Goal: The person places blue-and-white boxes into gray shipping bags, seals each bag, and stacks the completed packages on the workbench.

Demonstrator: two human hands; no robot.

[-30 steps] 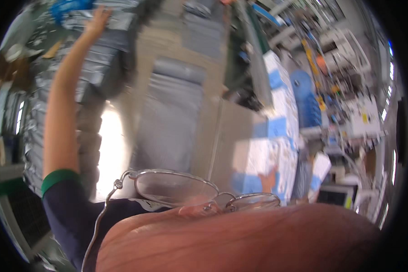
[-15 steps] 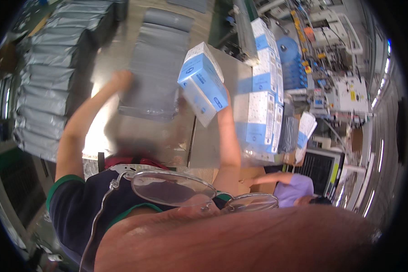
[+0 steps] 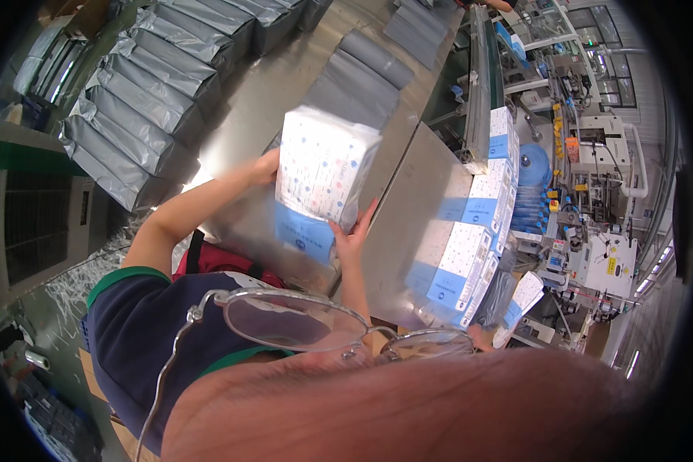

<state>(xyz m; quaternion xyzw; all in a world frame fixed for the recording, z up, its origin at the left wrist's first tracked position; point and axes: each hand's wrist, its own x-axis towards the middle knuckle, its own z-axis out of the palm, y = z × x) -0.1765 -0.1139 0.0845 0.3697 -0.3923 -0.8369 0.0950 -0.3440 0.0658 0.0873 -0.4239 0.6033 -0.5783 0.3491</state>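
A large white and blue printed pack (image 3: pixel 327 165) is between my hands, over the near part of a stack of flat grey plastic bags (image 3: pixel 354 81). My left hand (image 3: pixel 267 166) grips its left edge, the fingertips partly hidden behind it. My right hand (image 3: pixel 350 233) holds its lower right corner, thumb against the blue end and a finger stretched along the side. The bags lie on a metal table (image 3: pixel 242 100), and the pack covers part of them.
A row of filled grey bags (image 3: pixel 150 104) stands along the left. More white and blue packs (image 3: pixel 462 262) are lined up at the right, beside a metal conveyor frame (image 3: pixel 477 100). Another grey bag stack (image 3: pixel 416 35) lies farther off. A red item (image 3: pixel 227 262) sits near my waist.
The pack has turned so its white patterned face shows, and has come over the grey bags. My left hand has moved from the bags onto the pack. The view has shifted.
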